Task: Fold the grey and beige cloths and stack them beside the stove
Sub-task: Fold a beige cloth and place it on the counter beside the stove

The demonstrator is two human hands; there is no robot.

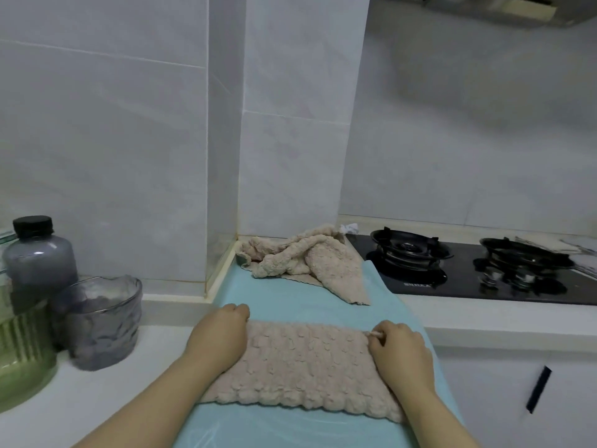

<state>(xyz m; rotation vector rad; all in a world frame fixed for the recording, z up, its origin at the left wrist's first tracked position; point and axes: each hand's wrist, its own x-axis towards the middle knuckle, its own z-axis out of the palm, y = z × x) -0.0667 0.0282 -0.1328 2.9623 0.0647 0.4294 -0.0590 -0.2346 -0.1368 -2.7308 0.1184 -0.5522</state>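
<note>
- Your right hand is curling its fingers shut, and the thumb and forefinger are pinching the far right corner of the beige cloth between their tips.
- Your left hand is closing into a loose fist at the cloth's far left corner; the knuckles are facing away from you and the fingertips are tucking underneath, so you cannot tell whether they are actually gripping the fabric or only pressing on it.
- Between your two hands, the beige cloth is lying flat as a wide rectangle, its knobbly texture facing up and its near edge running between your forearms.
- That cloth is resting on a light blue mat, which is covering the counter from the near edge back toward the wall corner.
- At the far end of the mat, a second beige cloth is sitting in a crumpled heap, one flap trailing toward you and its right side lying just beside the stove.
- The black stove is sitting to the right, its two burners lined up left to right.
- On the left of the counter, a grey textured glass cup is standing near your left forearm, with a black-capped bottle behind it and a green ribbed container at the left edge.
</note>
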